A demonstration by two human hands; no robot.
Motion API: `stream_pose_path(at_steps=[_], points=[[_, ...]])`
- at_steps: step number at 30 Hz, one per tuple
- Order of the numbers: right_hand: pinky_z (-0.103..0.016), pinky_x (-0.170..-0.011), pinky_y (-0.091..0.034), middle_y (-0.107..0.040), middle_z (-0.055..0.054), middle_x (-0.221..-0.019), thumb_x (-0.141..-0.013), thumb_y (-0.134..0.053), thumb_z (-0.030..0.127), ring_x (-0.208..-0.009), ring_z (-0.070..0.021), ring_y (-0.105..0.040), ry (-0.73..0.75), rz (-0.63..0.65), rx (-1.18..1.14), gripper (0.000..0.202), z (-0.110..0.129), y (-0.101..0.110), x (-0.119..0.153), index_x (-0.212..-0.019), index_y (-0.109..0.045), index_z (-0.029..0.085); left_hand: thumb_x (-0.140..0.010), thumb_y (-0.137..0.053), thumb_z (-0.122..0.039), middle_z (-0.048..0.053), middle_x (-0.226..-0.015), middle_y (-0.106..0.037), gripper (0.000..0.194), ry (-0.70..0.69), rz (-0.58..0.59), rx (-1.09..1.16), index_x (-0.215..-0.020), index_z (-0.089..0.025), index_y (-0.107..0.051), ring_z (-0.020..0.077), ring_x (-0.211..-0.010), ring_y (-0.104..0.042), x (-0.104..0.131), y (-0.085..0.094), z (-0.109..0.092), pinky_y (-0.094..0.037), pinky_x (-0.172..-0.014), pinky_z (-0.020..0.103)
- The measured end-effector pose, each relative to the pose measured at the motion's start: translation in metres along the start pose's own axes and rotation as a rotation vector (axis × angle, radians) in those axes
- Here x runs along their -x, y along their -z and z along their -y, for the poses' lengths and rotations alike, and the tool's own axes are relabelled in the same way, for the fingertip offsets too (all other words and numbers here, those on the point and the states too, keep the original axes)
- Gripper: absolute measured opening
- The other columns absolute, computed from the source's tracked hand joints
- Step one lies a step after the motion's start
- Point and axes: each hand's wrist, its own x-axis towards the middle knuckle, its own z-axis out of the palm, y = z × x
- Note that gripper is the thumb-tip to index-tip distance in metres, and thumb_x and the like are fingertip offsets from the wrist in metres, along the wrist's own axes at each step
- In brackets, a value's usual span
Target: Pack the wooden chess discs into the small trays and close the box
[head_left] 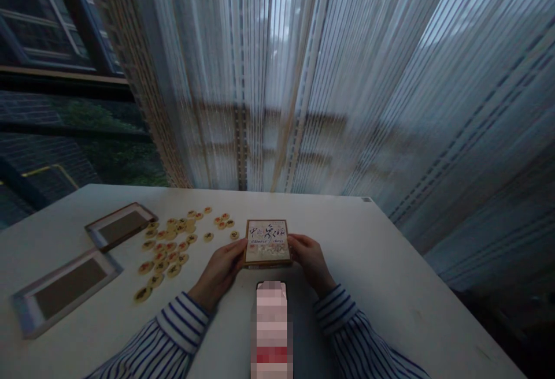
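A square Chinese chess box [267, 245] with a printed top and a brown edge lies between my two hands, near the middle of the white table. My left hand [223, 269] grips its left side. On the opposite side, my right hand [313, 260] has its fingers closed against the box's edge. To the left of the box, many round Chinese chess pieces [171, 246] with red or dark characters are scattered loosely, some of them overlapping.
Two shallow open box trays [125, 226] [69, 293] rest left of the pieces. A phone [272, 327], its screen blurred out, lies nearest me. The white table [347, 223] ends before a striped string curtain [312, 78]; a window [43, 21] is at far left.
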Motion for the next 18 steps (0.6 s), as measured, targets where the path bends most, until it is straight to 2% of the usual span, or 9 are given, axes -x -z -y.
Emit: stream_pose_path(at_steps=[3,8,10,18], points=[[-0.026,-0.055,-0.044,-0.068,-0.006,-0.074,-0.06,-0.069,0.044,-0.062,-0.0142,-0.06,0.002,-0.017,-0.007,0.039,0.004,0.001,0.001,-0.083,-0.066,0.012,-0.08,-0.055,-0.015,0.012,-0.09,-0.071,0.015,0.005,-0.017,-0.01,-0.089,-0.01,-0.065,0.0206,-0.09,-0.065,-0.001,-0.002,0.001,-0.052,-0.079,0.027],[-0.023,-0.049,-0.038,-0.068,-0.005,-0.069,-0.06,-0.07,0.043,-0.058,-0.013,-0.058,0.011,-0.037,0.006,0.036,0.015,0.003,0.005,-0.08,-0.067,0.013,-0.075,-0.061,-0.01,0.009,-0.077,-0.07,0.011,-0.061,-0.176,-0.029,-0.086,-0.012,-0.06,0.018,-0.074,-0.068,-0.007,-0.006,0.003,-0.054,-0.07,0.027],[-0.022,-0.049,-0.037,-0.068,-0.004,-0.068,-0.062,-0.069,0.042,-0.058,-0.0131,-0.058,0.019,-0.051,0.041,0.033,0.02,0.005,0.007,-0.079,-0.067,0.014,-0.073,-0.064,-0.012,0.008,-0.072,-0.07,0.01,-0.066,-0.204,-0.053,-0.082,-0.011,-0.059,0.0177,-0.069,-0.067,-0.008,-0.008,0.004,-0.054,-0.067,0.027],[-0.024,-0.05,-0.039,-0.069,-0.006,-0.07,-0.066,-0.064,0.042,-0.061,-0.0146,-0.057,0.082,-0.1,0.157,0.03,0.034,0.017,0.005,-0.078,-0.069,0.014,-0.068,-0.068,-0.022,0.008,-0.073,-0.07,0.012,-0.068,-0.136,-0.149,-0.076,-0.013,-0.065,0.0178,-0.07,-0.065,-0.015,-0.021,0.005,-0.05,-0.069,0.026]])
